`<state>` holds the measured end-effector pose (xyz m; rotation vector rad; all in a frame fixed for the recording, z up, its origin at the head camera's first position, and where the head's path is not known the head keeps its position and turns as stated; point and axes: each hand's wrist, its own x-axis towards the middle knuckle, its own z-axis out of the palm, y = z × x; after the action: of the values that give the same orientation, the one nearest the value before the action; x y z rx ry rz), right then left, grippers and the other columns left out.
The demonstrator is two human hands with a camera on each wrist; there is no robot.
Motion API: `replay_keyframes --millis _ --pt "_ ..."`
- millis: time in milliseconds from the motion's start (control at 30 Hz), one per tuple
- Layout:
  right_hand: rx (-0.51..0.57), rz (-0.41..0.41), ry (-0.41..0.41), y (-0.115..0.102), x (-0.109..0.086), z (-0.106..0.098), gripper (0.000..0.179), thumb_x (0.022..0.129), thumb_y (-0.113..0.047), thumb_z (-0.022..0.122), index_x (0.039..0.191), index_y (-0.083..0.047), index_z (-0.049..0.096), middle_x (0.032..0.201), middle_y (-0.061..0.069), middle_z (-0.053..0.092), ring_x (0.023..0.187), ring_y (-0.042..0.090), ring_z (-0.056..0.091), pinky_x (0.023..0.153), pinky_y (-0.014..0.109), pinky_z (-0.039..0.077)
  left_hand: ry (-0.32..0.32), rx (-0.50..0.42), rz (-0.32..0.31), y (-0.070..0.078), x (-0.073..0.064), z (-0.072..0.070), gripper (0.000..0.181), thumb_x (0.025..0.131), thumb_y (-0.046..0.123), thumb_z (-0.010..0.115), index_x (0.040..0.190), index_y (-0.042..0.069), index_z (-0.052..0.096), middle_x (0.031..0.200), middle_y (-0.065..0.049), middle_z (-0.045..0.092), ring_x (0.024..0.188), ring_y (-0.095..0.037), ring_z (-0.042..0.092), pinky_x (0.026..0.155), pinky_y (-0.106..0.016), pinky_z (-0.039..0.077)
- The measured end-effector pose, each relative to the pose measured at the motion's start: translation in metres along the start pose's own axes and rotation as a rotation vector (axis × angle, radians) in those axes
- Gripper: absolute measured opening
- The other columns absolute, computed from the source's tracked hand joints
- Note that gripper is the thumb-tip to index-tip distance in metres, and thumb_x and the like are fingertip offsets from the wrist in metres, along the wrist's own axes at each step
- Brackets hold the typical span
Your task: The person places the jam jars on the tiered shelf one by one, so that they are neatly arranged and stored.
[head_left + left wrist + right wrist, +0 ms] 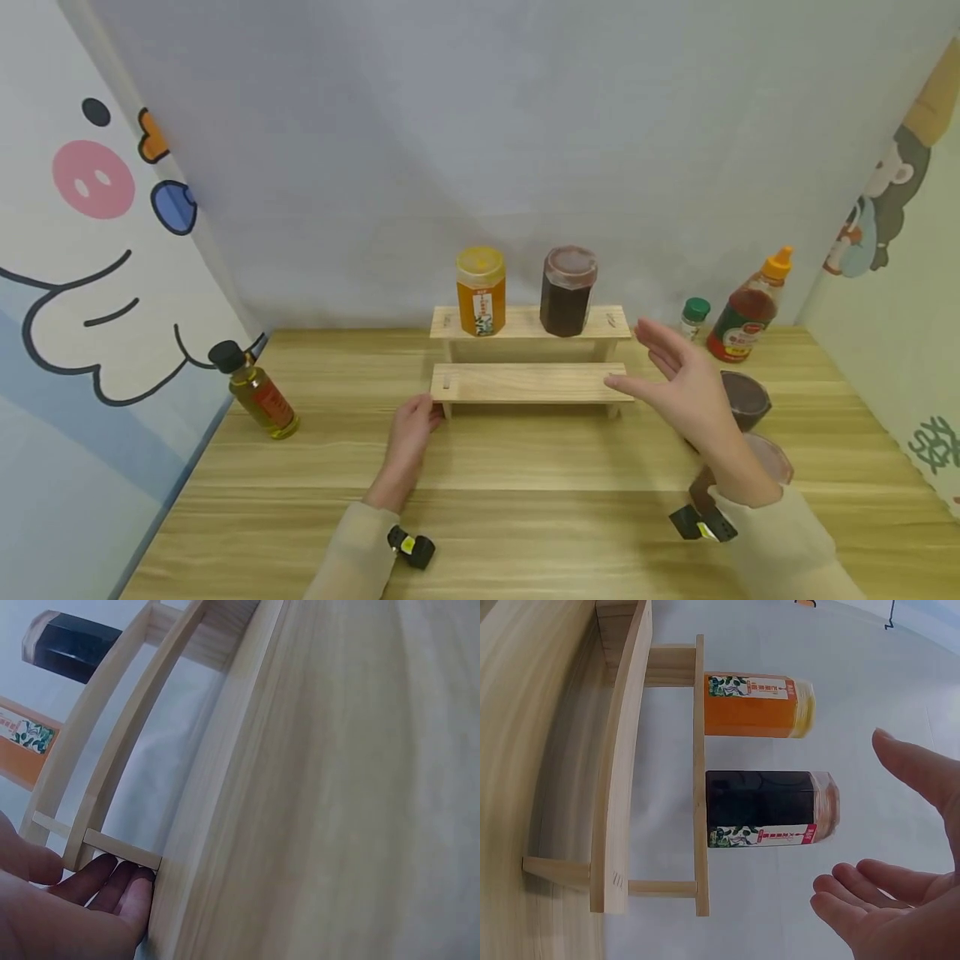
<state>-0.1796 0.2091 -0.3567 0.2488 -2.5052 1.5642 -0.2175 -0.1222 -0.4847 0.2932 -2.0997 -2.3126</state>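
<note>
A two-step wooden rack [525,383] stands on the table before the back wall. On its upper step sit an orange jar [482,304] with a yellow lid and, to its right, a dark jar [566,307] with a clear reddish lid. My left hand [410,429] grips the rack's left end, its fingers [124,889] bent against the side leg and the thumb close to the lower step's edge. Off the rack's right end, my right hand [686,383] holds nothing, its thumb and fingers spread apart. In the right wrist view it faces the dark jar's lid.
An oil bottle [266,400] with a black cap stands at the left. Behind my right hand are a green-capped shaker [694,312] and a red sauce bottle [746,312]. Two more dark jars, one with its lid [772,457] showing, are partly hidden by my right arm.
</note>
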Motion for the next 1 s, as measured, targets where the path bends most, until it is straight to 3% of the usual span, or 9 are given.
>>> replay_keyframes --millis 300,533,767,1000 --pt "0.003 -0.004 0.072 0.004 -0.024 -0.016 0.078 0.078 -0.02 0.082 0.143 -0.005 0.042 0.14 0.014 0.046 0.128 0.029 0.042 0.094 0.011 0.039 -0.011 0.004 -0.007 -0.002 -0.001 -0.001 0.041 0.104 0.012 0.034 0.131 -0.018 0.041 0.129 -0.031 0.047 0.118 -0.039 0.047 0.101 -0.041 0.042" --pt "-0.038 -0.065 0.108 0.012 -0.035 -0.028 0.077 0.076 -0.011 0.082 0.141 -0.001 0.043 0.139 0.017 0.047 0.127 0.029 0.043 0.097 0.012 0.037 -0.023 0.008 -0.003 -0.002 0.001 -0.002 0.041 0.104 0.014 0.034 0.13 -0.017 0.042 0.128 -0.031 0.048 0.119 -0.039 0.047 0.102 -0.041 0.041" --pt "-0.112 -0.027 0.104 0.02 -0.044 -0.041 0.078 0.076 -0.016 0.083 0.142 -0.003 0.042 0.138 0.018 0.046 0.124 0.033 0.045 0.092 0.009 0.04 -0.003 0.003 0.001 0.001 0.001 -0.001 0.041 0.104 0.013 0.034 0.129 -0.019 0.042 0.127 -0.032 0.048 0.118 -0.04 0.048 0.102 -0.042 0.042" --pt "-0.199 0.012 0.124 0.034 -0.061 -0.054 0.078 0.075 -0.021 0.084 0.142 -0.008 0.045 0.137 0.018 0.048 0.123 0.02 0.047 0.085 0.005 0.04 -0.005 -0.002 -0.012 0.0 -0.001 -0.001 0.041 0.104 0.013 0.034 0.13 -0.018 0.042 0.127 -0.032 0.048 0.119 -0.04 0.047 0.102 -0.042 0.041"
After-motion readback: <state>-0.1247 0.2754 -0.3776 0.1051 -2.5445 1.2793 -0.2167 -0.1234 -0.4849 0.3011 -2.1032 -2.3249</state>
